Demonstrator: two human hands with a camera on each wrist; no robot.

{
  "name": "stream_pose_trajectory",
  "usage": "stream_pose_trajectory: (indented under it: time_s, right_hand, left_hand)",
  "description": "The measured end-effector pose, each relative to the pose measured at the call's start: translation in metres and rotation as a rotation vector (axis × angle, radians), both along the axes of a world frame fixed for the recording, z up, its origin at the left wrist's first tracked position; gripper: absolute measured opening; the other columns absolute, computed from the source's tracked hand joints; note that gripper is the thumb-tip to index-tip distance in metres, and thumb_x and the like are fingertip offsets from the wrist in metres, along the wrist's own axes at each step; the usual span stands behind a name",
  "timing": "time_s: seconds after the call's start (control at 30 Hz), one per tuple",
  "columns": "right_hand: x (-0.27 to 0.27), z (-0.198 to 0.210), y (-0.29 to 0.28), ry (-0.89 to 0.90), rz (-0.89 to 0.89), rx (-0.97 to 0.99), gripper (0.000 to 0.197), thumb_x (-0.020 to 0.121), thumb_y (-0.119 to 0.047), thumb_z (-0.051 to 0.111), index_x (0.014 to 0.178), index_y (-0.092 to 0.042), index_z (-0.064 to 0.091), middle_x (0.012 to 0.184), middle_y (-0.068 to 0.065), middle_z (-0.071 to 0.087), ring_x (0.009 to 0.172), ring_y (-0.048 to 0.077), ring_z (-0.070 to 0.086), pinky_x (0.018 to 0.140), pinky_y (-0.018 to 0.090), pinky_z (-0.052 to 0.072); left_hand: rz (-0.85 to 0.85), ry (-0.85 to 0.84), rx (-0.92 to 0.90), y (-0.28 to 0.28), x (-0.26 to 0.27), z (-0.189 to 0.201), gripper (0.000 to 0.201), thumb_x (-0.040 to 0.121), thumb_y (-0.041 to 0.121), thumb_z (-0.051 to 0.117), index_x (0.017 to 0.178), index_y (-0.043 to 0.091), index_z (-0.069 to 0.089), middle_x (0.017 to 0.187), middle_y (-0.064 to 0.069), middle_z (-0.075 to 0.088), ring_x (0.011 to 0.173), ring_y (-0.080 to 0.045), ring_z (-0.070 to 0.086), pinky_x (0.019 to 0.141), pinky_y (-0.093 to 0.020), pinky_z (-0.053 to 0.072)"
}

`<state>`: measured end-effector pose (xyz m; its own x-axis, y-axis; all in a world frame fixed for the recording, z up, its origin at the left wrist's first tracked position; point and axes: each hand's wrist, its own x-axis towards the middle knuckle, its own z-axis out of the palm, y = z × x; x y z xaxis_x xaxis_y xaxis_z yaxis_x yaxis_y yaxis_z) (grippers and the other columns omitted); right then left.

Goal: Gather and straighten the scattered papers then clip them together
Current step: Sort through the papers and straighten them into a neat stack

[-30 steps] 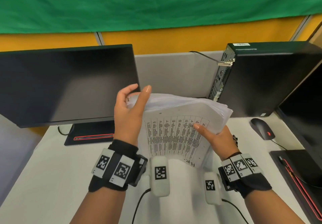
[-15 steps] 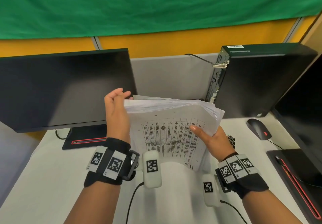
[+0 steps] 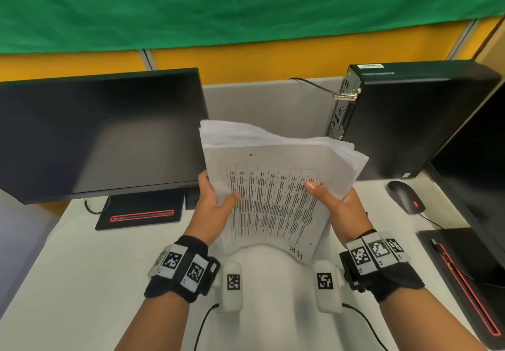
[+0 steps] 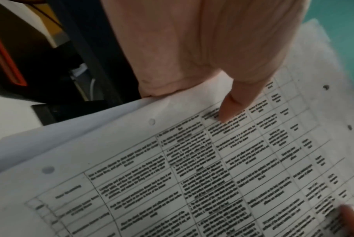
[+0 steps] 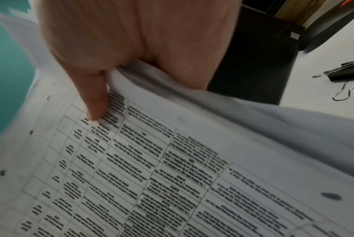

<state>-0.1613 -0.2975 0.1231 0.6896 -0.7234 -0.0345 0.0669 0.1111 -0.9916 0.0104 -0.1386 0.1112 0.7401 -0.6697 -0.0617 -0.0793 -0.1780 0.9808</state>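
A thick stack of papers (image 3: 276, 186), its top sheet printed with a table, stands tilted above the white desk (image 3: 82, 268), its lower edge sagging near the surface. My left hand (image 3: 216, 200) grips the stack's left edge, thumb on the top sheet (image 4: 228, 112). My right hand (image 3: 333, 203) grips the right edge, thumb pressed on the printed table (image 5: 94, 109). The sheets at the upper right corner fan out unevenly. Black binder clips (image 5: 342, 77) lie on the desk to the right of my right hand, hidden behind it in the head view.
A dark monitor (image 3: 95, 132) stands at the left on a black base (image 3: 142, 214). A black computer tower (image 3: 410, 121) stands at the back right, with a mouse (image 3: 404, 196) in front of it. Another monitor (image 3: 481, 173) and its base (image 3: 470, 277) fill the right edge.
My left hand has come down from the stack's top left corner to grip its left edge lower down. The stack now stands more upright and squarer between both hands.
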Motion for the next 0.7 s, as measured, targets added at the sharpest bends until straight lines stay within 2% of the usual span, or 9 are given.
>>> stream_pose_trajectory:
  time_s: [0.07,0.13,0.23,0.3,0.37,0.5,0.57,0.63,0.7]
  right_hand:
    - [-0.003,0.001,-0.003,-0.056,-0.01,0.043,0.027,0.076,-0.023,0.067,0.103,-0.019,0.068,0.106,0.01,0.073,0.097,0.024,0.07,0.08,0.042,0.056]
    - [-0.006,-0.005,-0.004,-0.063,0.0,0.091,0.023,0.075,-0.02,0.067,0.098,-0.022,0.069,0.104,0.012,0.073,0.097,0.028,0.07,0.08,0.045,0.056]
    - [-0.008,-0.018,-0.002,0.083,0.021,0.046,0.014,0.083,-0.019,0.064,0.094,-0.026,0.069,0.098,0.005,0.075,0.094,0.023,0.071,0.075,0.038,0.058]
    - [-0.009,-0.021,-0.001,0.118,0.024,0.036,0.013,0.087,-0.021,0.061,0.095,-0.028,0.068,0.097,0.001,0.076,0.09,0.017,0.072,0.075,0.034,0.058]
    - [-0.009,-0.019,0.0,0.085,0.02,0.055,0.015,0.089,-0.021,0.058,0.098,-0.026,0.068,0.097,-0.001,0.076,0.091,0.017,0.072,0.079,0.037,0.058]
    - [-0.008,-0.009,-0.001,0.047,0.011,0.047,0.017,0.088,-0.021,0.059,0.101,-0.024,0.068,0.102,0.001,0.075,0.096,0.02,0.071,0.083,0.04,0.057]
    - [-0.012,0.001,-0.008,0.066,-0.036,-0.006,0.022,0.085,-0.017,0.063,0.107,-0.016,0.067,0.102,0.002,0.075,0.094,0.02,0.071,0.084,0.043,0.057]
    - [-0.02,0.017,-0.022,0.034,-0.067,-0.086,0.035,0.081,-0.009,0.067,0.116,-0.013,0.062,0.098,0.001,0.075,0.09,0.017,0.071,0.079,0.037,0.058]
    - [-0.025,0.035,-0.033,0.028,0.039,-0.193,0.05,0.078,-0.003,0.069,0.123,-0.02,0.056,0.098,0.002,0.074,0.087,0.015,0.072,0.074,0.026,0.058]
  left_hand:
    - [-0.033,-0.003,-0.031,0.001,0.002,0.005,0.048,0.091,0.0,0.052,0.124,0.025,0.027,0.113,0.016,0.057,0.102,0.008,0.057,0.094,-0.021,0.044]
    - [-0.087,-0.019,0.014,0.005,0.002,0.002,0.047,0.091,0.003,0.052,0.122,0.03,0.029,0.113,0.019,0.056,0.101,0.011,0.056,0.092,-0.018,0.045]
    - [-0.145,-0.067,0.172,0.009,-0.002,-0.013,0.046,0.088,0.017,0.059,0.127,0.03,0.039,0.113,0.024,0.055,0.101,0.012,0.052,0.097,-0.029,0.045]
    - [-0.119,-0.068,0.222,0.01,-0.002,-0.016,0.039,0.087,0.023,0.061,0.124,0.028,0.049,0.116,0.015,0.06,0.103,0.001,0.056,0.098,-0.036,0.047]
    - [-0.106,-0.109,0.242,0.01,-0.001,-0.011,0.035,0.087,0.026,0.06,0.122,0.024,0.055,0.118,0.009,0.062,0.105,-0.006,0.058,0.097,-0.035,0.049]
    - [-0.111,-0.331,0.23,0.008,0.012,0.026,0.032,0.087,0.026,0.062,0.118,0.021,0.058,0.105,0.012,0.063,0.095,-0.003,0.061,0.083,-0.023,0.051]
    - [-0.113,-0.535,0.283,0.011,0.021,0.052,0.025,0.086,0.026,0.064,0.111,0.022,0.063,0.101,0.008,0.068,0.091,-0.01,0.063,0.079,-0.028,0.051]
    - [-0.163,-0.721,0.386,0.017,0.026,0.075,0.018,0.085,0.028,0.064,0.103,0.025,0.067,0.094,0.007,0.07,0.086,-0.015,0.063,0.076,-0.031,0.049]
    - [-0.263,-0.829,0.508,0.02,0.025,0.091,0.013,0.086,0.029,0.064,0.098,0.032,0.067,0.087,0.011,0.067,0.083,-0.016,0.062,0.072,-0.03,0.045]
